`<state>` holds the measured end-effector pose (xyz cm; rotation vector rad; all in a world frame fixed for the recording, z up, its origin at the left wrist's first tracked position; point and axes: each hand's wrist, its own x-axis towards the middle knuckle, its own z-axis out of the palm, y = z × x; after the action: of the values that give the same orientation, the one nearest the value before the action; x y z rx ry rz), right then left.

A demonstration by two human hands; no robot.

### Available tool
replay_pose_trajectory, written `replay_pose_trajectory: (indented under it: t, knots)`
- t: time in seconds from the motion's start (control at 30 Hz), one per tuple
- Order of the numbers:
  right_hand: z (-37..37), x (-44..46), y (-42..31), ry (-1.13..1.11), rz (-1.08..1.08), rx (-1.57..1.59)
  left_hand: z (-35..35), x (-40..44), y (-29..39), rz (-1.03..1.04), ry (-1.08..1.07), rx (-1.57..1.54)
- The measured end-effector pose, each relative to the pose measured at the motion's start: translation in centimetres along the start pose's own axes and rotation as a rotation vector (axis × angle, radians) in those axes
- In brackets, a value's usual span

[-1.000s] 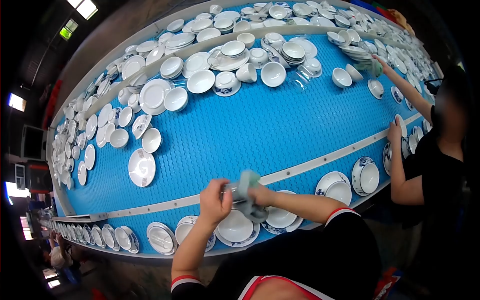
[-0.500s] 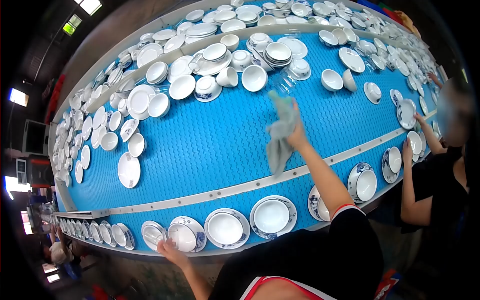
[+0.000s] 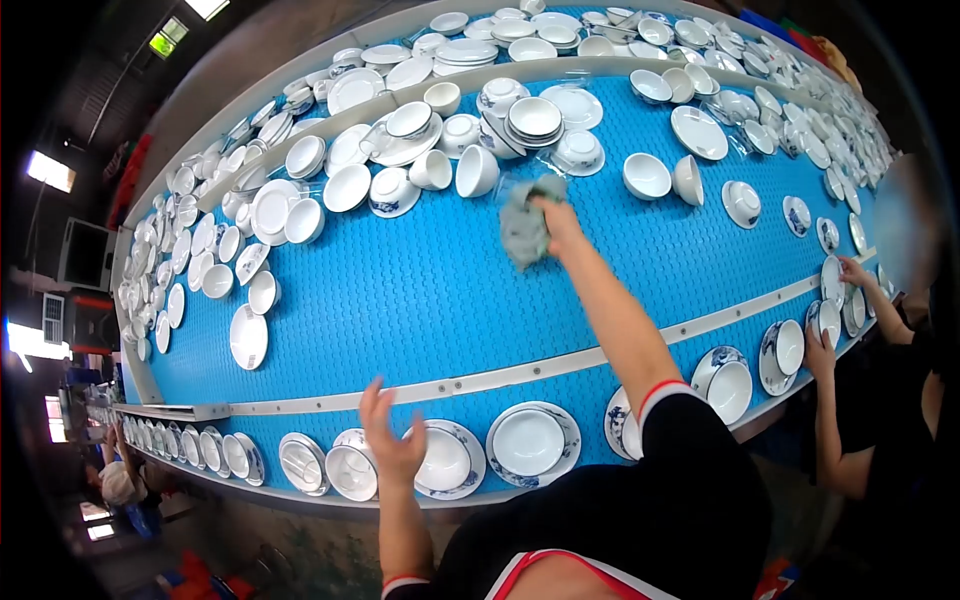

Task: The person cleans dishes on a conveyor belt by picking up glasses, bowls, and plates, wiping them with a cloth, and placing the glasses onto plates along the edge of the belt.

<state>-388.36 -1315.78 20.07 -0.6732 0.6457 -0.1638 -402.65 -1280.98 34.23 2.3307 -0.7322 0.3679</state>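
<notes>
My left hand [image 3: 393, 435] is raised over the near lane with its fingers spread, holding nothing. A bowl on a patterned plate [image 3: 443, 462] lies just right of it. Farther out, my right hand [image 3: 556, 222] grips a grey-green cloth [image 3: 527, 228] above the blue belt [image 3: 450, 290]. The cloth partly hides a clear glass at the edge of the dish group. A white bowl [image 3: 477, 171] stands just beyond the cloth to the left, and an upturned bowl [image 3: 578, 150] lies behind it.
A white rail [image 3: 520, 374] divides the belt from the near lane of bowl-and-plate sets. Piled dishes line the far side behind another rail. At the right, a co-worker's hand [image 3: 820, 352] touches dishes.
My left hand has lifted away from the glass in the near-lane set and moved right. My right hand and the cloth have shifted slightly left, and the cloth is now bunched up.
</notes>
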Motion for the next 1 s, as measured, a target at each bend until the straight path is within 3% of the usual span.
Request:
replay_pose_trajectory:
  t: [0.1, 0.17, 0.2, 0.23, 0.27, 0.33, 0.37, 0.43, 0.47, 0.53, 0.57, 0.6, 0.67, 0.7, 0.77, 0.8, 0.87, 0.9, 1.0]
  knots:
    - [-3.1, -7.5, -0.1, -0.366, 0.292, -0.374, 4.6, 4.6, 2.2, 0.308, -0.15, 0.147]
    - [-3.1, -14.1, -0.1, -0.514, 0.329, -0.372, 7.4, 5.3, 3.7, 0.411, -0.177, 0.209]
    - [-3.5, -16.5, -0.6, -0.555, 0.543, -0.243, 9.5, 4.6, 3.8, 0.387, -0.186, 0.021]
    - [-4.8, -17.1, 0.0, -0.624, 0.725, 0.094, 10.8, 4.5, 4.7, 0.364, -0.192, -0.166]
    - [-6.3, -17.9, 0.3, -0.584, 0.755, 0.161, 11.5, 4.0, 5.8, 0.363, -0.193, -0.161]
    - [-8.1, -18.6, -0.3, -0.77, 0.539, 0.063, 11.9, 3.8, 9.4, -0.019, -0.224, -0.267]
    - [-8.9, -18.6, -0.8, -0.772, 0.544, 0.063, 11.9, 4.2, 10.9, -0.078, -0.213, -0.255]
    - [-9.6, -19.1, -2.4, -0.794, 0.448, -0.315, 11.6, 4.6, 12.8, -0.133, -0.21, -0.321]
    - [-9.4, -19.2, -2.9, -0.795, 0.452, -0.311, 11.6, 4.6, 13.4, -0.186, -0.206, -0.39]
    - [-8.0, -19.5, -4.3, -1.29, -0.482, -1.379, 11.7, 4.4, 14.5, -0.211, -0.185, -0.414]
    - [-8.3, -20.6, -5.1, -1.092, -0.485, -0.87, 11.9, 4.1, 14.9, -0.234, -0.167, -0.442]
    - [-8.9, -20.0, -5.0, -1.097, -0.483, -0.867, 12.1, 3.9, 15.1, -0.238, -0.165, -0.438]
    - [-10.1, -17.8, -4.8, -1.248, -0.544, -1.13, 12.5, 3.3, 15.0, -0.491, -0.34, -0.5]
    - [-9.3, -16.9, -5.9, -1.373, -0.432, -1.269, 13.1, 2.5, 14.7, -0.491, -0.332, -0.496]
    - [-8.7, -15.6, -7.1, -1.278, -0.523, -1.377, 13.8, 0.1, 14.1, -1.264, 0.005, -0.967]
    - [-8.6, -14.6, -7.5, -1.164, -0.603, -1.476, 12.7, -0.8, 13.6, -1.262, 0.137, -1.052]
    - [-10.6, -8.0, -5.9, -1.096, -1.201, -1.297, 10.4, -4.5, 12.0, -1.061, 0.264, -0.748]
    - [-10.5, -5.9, -7.2, -1.001, -1.205, -1.332, 10.3, -6.6, 11.0, -0.923, 0.454, -0.642]
    - [-9.5, 0.3, -10.0, -0.682, -1.083, -1.716, 8.2, -12.0, 10.6, -0.979, 0.352, -0.4]
